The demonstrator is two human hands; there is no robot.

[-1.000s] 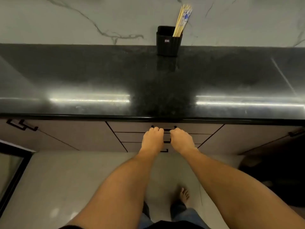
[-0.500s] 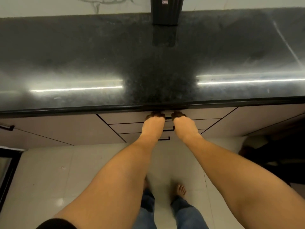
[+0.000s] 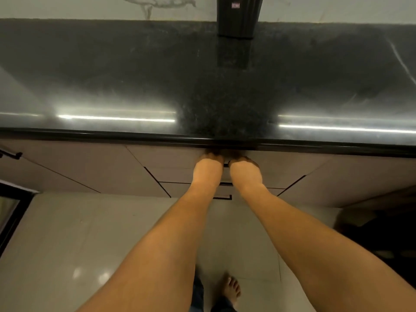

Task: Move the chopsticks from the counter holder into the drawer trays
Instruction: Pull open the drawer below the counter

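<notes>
Both hands are at the top drawer's handle, just under the counter edge (image 3: 202, 140). The left hand (image 3: 208, 171) and the right hand (image 3: 245, 173) have their fingers curled around it, but the tips are in shadow, so I cannot tell how firmly they close. The step looks like opening the top drawer (image 3: 175, 161); next it needs a straight pull toward the body. The black holder (image 3: 238, 19) stands at the back of the counter, its top cut off, so no chopsticks show. The drawer trays are hidden.
</notes>
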